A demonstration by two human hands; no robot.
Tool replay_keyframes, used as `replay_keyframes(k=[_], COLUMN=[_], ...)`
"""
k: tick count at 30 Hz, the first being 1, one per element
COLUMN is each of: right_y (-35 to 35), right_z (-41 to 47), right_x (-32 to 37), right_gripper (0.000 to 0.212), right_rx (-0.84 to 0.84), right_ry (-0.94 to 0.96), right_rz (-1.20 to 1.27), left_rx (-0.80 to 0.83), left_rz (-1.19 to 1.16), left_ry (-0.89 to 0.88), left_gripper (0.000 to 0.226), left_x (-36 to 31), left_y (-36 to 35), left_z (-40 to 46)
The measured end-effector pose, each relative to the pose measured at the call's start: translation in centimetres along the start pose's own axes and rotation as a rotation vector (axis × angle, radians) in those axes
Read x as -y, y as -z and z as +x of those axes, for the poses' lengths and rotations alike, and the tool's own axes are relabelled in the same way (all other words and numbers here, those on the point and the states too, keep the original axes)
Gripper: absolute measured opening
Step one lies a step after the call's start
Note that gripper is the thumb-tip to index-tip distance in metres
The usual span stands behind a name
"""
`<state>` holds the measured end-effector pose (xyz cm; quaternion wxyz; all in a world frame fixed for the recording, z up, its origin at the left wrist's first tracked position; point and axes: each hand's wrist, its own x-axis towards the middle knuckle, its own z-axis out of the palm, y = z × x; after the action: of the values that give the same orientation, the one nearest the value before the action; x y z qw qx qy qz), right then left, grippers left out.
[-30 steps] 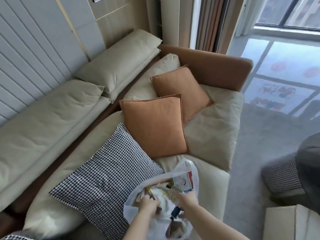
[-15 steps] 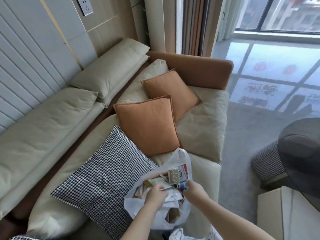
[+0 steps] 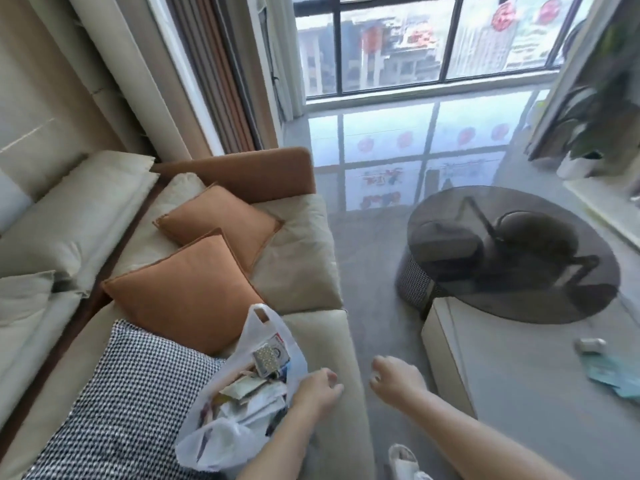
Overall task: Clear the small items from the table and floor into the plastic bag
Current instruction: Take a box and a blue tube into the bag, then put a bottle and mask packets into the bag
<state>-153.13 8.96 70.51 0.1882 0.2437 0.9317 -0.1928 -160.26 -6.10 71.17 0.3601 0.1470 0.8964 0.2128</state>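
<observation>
My left hand: at about 6 o'clock, fingers loosely curled and holding nothing, right at the near rim of the thin white plastic bag; I cannot tell if it touches the film.

My right hand: just to the 3 o'clock side of the left one, out over the sofa edge and the floor, fingers slack and part-curled, nothing in them.

The bag: it sits on the front of the cream sofa seat, mouth gaping, stuffed with paper scraps and small packets, one handle loop standing up at its 12 o'clock side. With neither hand gripping it, I judge it could slump toward the seat edge and spill.

Houndstooth black-and-white cushion: pressed against the bag's 9 o'clock side; it props the bag, so a nudge there may tip it.

Small silvery object and teal paper packet: at 3 o'clock on the pale grey surface beside the low cream desk block; too blurred to name. Likely my next pickups. The reach runs away from the bag, so I might drag its rim along with my arm.

White slipper: at 6 o'clock on the floor, near my stepping path; a trip risk.

Round smoked-glass desk: farther off at 2 o'clock; glare could hide small bits.
</observation>
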Motion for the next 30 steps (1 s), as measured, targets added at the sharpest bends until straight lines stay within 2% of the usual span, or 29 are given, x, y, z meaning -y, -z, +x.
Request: replay_keyframes(k=[10,18,24,30], right_y=[1.9,2.7,3.5,4.4], right_z=[-5.8,-11.0,-13.1,-13.0], right_x=[-15.9,-30.3,-39.4,-45.3], right_gripper=[0.031,0.035,0.031,0.03], right_rx=[-0.113,-0.179,-0.228,-0.259], right_ry=[-0.337,-0.605,-0.729,-0.831], right_rz=[0.2,0.398,0.519,0.633], left_rx=[0.143,0.266,0.298,0.362], left_rz=[0.254,0.416,0.447,0.483], left_ry=[-0.251,-0.356,-0.43,-0.466], left_gripper=[0.033,0.03,0.033,0.032], left_x=[-14.4,-25.9,-33.9,-38.9], left_y=[-8.5,-18.6,-25.1,-29.5], left_z=[1.6,0.8,0.8,2.0])
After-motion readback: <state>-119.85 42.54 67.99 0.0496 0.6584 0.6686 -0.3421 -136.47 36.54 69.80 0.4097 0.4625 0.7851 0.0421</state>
